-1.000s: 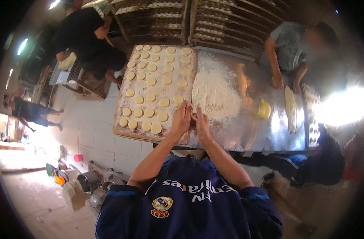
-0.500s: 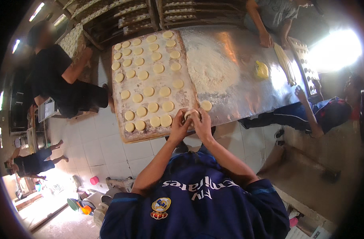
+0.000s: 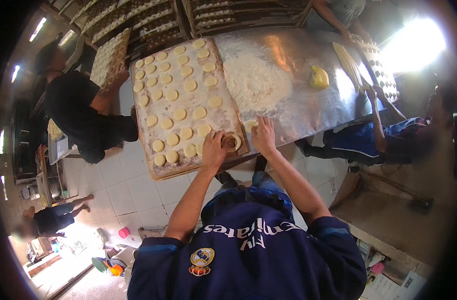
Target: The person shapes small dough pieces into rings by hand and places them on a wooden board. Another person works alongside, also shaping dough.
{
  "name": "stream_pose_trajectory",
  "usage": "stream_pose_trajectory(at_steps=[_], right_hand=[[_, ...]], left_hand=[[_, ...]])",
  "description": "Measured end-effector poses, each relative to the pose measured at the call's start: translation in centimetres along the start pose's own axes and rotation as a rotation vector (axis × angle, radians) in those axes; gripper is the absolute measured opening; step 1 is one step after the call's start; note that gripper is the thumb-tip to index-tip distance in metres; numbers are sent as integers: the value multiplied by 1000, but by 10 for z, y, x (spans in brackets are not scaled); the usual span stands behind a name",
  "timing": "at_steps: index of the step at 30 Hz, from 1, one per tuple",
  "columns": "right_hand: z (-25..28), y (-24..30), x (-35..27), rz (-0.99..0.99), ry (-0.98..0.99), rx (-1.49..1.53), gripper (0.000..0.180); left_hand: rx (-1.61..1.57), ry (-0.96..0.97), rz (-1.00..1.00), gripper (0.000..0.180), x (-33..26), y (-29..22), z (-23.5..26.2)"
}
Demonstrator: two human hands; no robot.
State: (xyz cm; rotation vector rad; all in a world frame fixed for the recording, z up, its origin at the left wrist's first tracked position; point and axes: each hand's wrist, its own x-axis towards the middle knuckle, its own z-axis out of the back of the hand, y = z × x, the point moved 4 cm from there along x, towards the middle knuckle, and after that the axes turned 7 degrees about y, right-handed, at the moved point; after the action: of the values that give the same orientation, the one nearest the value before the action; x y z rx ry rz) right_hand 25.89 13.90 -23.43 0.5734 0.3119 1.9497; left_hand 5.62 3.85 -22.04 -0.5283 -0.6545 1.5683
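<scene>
My left hand (image 3: 214,151) is closed at the near right corner of a floury wooden board (image 3: 181,167). Its fingers grip a pale ring (image 3: 238,142) with a brownish inside; I cannot tell whether the ring is dough or a tool. Just right of the board, over the metal table, my right hand (image 3: 264,136) pinches the edge of a flat, round dough piece (image 3: 249,125). Several more dough rounds (image 3: 200,112) lie spaced in loose rows on the board, some touching near my left hand.
Flour (image 3: 256,82) is spread over the metal table (image 3: 303,117), with a yellow bag (image 3: 319,77) beyond. Long dough strips (image 3: 347,65) lie near co-workers at the right. A person at the left holds a filled tray (image 3: 110,59). Racks (image 3: 156,25) stand behind.
My hands have parted: the left stays with the ring over the board, while the right has moved right onto the dough round. At the left, the co-worker's tray has shifted.
</scene>
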Motion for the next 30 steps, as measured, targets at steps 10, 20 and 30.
stream_pose_trajectory(at_steps=[10,20,30], right_hand=[[19,10,6,-196,139,518,36],[23,-31,64,-479,203,1031,12],[61,-21,99,-698,389,1687,27]], left_hand=[[-416,-171,232,26,17,-36,-8],[-806,-258,155,22,87,-101,-43],[-1847,-190,240,28,120,-126,-50]])
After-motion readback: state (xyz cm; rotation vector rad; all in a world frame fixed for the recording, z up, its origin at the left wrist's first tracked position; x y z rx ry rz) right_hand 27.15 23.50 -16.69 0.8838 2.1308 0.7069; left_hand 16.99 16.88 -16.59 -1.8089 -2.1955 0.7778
